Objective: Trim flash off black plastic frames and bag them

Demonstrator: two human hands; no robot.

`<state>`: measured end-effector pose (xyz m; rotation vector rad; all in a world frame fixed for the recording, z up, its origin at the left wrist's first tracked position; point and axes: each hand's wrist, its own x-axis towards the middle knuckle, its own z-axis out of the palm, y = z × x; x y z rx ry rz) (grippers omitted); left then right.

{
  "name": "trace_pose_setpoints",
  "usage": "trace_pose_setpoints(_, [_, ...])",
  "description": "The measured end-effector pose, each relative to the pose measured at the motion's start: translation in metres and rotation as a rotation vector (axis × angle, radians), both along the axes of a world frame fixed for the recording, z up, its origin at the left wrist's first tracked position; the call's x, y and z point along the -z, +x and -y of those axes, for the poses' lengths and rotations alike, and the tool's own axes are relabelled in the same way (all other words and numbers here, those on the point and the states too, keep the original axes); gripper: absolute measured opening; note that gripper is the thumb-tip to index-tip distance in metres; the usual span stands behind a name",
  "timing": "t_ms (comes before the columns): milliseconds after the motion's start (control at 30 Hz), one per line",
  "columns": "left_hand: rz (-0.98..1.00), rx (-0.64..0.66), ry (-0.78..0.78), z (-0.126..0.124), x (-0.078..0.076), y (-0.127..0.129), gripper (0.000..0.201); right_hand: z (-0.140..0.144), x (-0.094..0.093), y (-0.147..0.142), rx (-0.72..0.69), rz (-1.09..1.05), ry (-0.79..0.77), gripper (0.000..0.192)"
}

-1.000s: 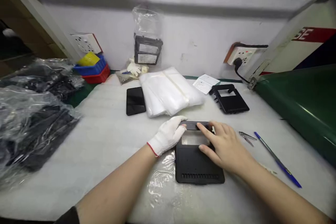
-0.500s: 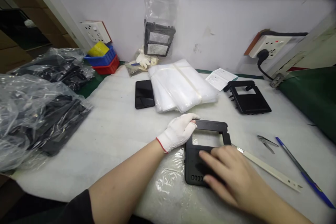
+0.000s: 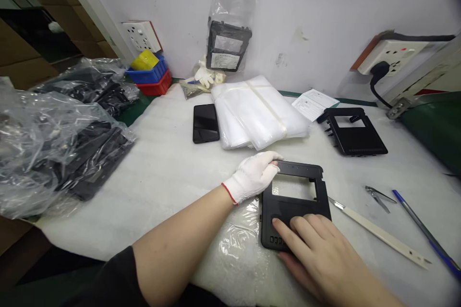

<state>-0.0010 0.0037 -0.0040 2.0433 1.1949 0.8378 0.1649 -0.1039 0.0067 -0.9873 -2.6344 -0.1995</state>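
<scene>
One bagged label (image 3: 224, 61), illegible; left hand (image 3: 254, 176) clamps black frame (image 3: 296, 208) at corner; right hand (image 3: 322, 252) touches front, grip unclear; mat (image 3: 163, 170) spreads leftward.

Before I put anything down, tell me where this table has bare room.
Widest is the mat between the bagged parts, the phone and the gloved left hand. A smaller patch lies between the held frame and the second frame. Crowded: the right side, where white-handled tool, metal tool and pen lie close together.
</scene>
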Motion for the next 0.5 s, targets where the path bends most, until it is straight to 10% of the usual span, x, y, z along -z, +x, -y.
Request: trace_pose_setpoints(500, [0.009,-0.028,-0.031,0.000,-0.005,0.002,0.030,0.015,-0.005,0.065,0.166,0.052,0.058,0.027])
